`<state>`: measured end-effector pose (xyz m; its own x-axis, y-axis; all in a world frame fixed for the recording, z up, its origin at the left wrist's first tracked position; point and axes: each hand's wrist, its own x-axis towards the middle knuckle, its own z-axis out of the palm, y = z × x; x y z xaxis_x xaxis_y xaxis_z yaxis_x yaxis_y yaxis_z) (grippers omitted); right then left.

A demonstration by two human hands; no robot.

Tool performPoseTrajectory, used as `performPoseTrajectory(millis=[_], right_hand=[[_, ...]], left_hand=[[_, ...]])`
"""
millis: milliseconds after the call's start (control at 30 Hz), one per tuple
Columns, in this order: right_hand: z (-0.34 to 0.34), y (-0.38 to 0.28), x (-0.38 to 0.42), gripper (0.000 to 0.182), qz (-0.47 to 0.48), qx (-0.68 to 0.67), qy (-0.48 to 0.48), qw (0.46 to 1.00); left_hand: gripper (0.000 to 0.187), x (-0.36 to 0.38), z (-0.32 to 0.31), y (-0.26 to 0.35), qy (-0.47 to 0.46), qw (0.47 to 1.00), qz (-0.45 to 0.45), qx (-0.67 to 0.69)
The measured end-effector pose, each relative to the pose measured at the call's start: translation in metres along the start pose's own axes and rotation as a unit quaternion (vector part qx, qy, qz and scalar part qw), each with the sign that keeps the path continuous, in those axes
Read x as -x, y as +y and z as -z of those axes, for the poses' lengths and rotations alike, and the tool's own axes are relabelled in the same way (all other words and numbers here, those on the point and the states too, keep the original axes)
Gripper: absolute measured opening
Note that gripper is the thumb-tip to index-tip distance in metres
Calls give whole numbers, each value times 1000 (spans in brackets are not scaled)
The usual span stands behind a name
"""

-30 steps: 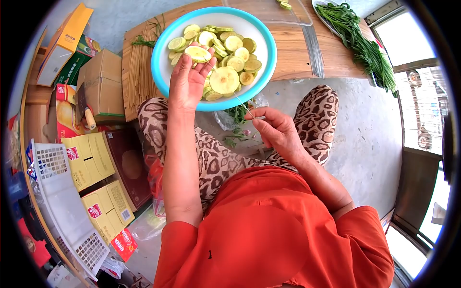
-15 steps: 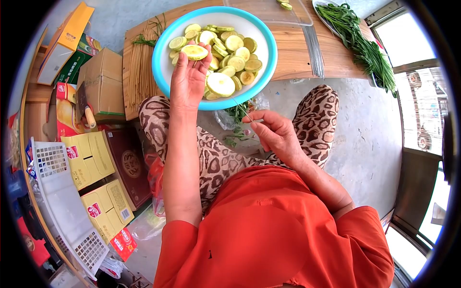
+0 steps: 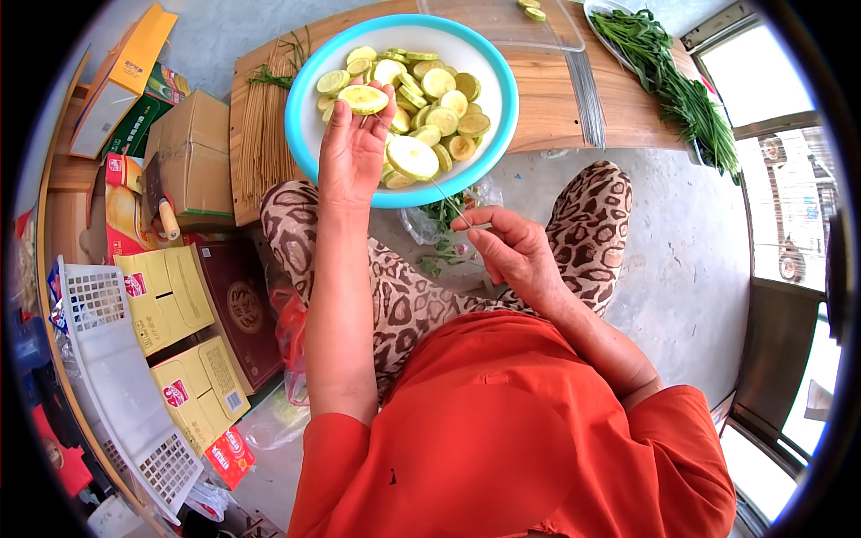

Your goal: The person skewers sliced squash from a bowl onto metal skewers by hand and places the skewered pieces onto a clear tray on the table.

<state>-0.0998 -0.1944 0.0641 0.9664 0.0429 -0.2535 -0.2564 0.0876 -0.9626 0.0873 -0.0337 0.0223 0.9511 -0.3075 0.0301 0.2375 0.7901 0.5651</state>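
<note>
A white bowl with a blue rim (image 3: 510, 108) holds several round green-edged vegetable slices (image 3: 442, 120). Over its left part, my left hand (image 3: 352, 161) holds a pale slice (image 3: 363, 99) between thumb and fingers, palm up. Below the bowl's right side, my right hand (image 3: 513, 247) pinches a thin metal skewer (image 3: 455, 206). The skewer points up and left, and a large slice (image 3: 413, 158) sits at its far end over the bowl's lower edge.
Wooden sticks (image 3: 266, 134) lie left of the bowl on the wooden table (image 3: 543, 99). Metal skewers (image 3: 587, 99) and leafy greens (image 3: 691, 99) are on the right. Cardboard boxes (image 3: 193, 152) and a white basket (image 3: 126, 377) stand at the left.
Both hands keep nearly the same place and hold. The large slice on the skewer has tilted slightly.
</note>
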Motion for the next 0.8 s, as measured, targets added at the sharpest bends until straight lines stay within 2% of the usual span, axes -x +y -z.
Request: performPoseTrajectory(millis=[733,800], right_hand=[[-9,1,-9,17,15,13,45,999],[-10,4,-10,17,16,0,40,999]], left_hand=[[44,5,-11,-5,-14,1000,-7,-11],[45,6,-14,-4,-9,999,9,50]])
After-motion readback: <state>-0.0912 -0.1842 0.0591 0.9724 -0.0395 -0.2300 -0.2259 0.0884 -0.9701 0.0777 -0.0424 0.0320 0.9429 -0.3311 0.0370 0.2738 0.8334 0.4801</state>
